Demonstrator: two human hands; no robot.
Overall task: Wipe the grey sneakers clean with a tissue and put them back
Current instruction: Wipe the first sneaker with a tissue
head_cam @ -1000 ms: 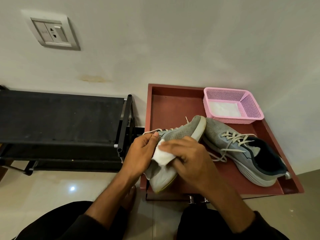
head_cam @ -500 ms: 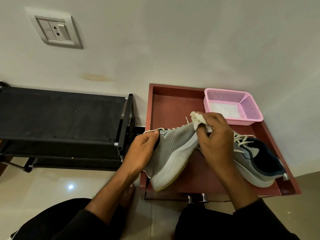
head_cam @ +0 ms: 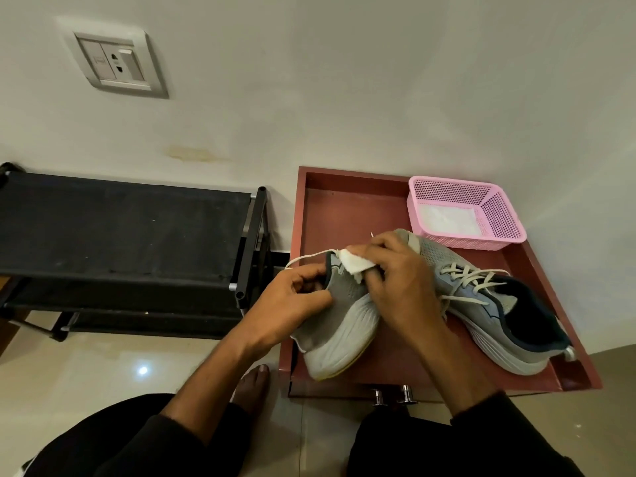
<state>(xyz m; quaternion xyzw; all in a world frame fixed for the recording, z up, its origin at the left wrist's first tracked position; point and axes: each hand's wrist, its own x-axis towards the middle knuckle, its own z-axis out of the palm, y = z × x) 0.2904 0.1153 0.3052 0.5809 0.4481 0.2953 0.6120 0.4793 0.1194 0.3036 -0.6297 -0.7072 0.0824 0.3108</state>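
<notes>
A grey sneaker (head_cam: 344, 325) is tilted on its side over the front left of the red-brown tabletop (head_cam: 351, 215), its pale sole facing me. My left hand (head_cam: 296, 301) grips it at the collar near the heel. My right hand (head_cam: 395, 280) holds a folded white tissue (head_cam: 354, 263) and presses it on the sneaker's upper by the laces. The second grey sneaker (head_cam: 495, 304) with a dark blue lining lies on the tabletop to the right, partly behind my right wrist.
A pink mesh basket (head_cam: 499, 215) with white tissues stands at the table's back right corner. A black shoe rack (head_cam: 130, 228) stands to the left against the wall. My bare foot (head_cam: 251, 387) rests on the tiled floor below.
My right hand has brought the tissue back from the sneaker's toe to the laces and collar area. My left hand has kept its grip on the sneaker.
</notes>
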